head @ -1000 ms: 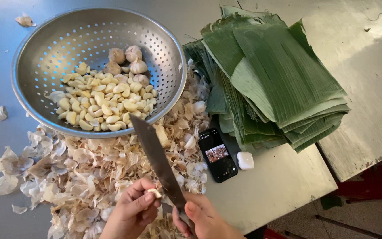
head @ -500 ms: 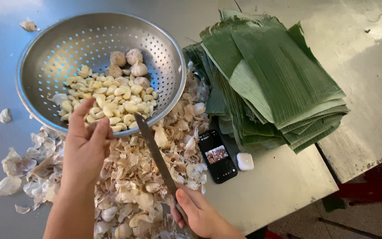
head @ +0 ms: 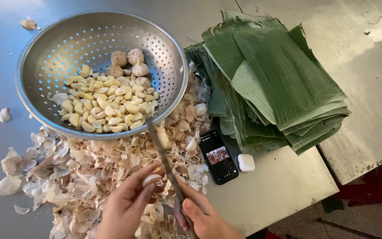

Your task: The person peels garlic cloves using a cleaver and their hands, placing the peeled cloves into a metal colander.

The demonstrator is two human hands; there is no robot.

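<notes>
My left hand (head: 127, 206) pinches a pale garlic clove (head: 151, 179) between thumb and fingers, just above a heap of papery garlic skins (head: 93, 172). My right hand (head: 202, 214) grips the handle of a long knife (head: 162, 155), whose blade points up toward the colander and lies right beside the clove. The round metal colander (head: 40, 110) stands at the upper left and holds many peeled cloves (head: 107, 108) plus a few whole garlic bulbs (head: 129, 62).
A thick stack of folded green banana leaves (head: 275, 79) lies to the right. A black phone (head: 218, 156) with a lit screen and a small white earbud case (head: 246, 162) rest on the steel table (head: 284, 186) near its front edge.
My left hand has come back from the colander rim to the knife and now holds a clove. The right hand and knife stayed almost in place.
</notes>
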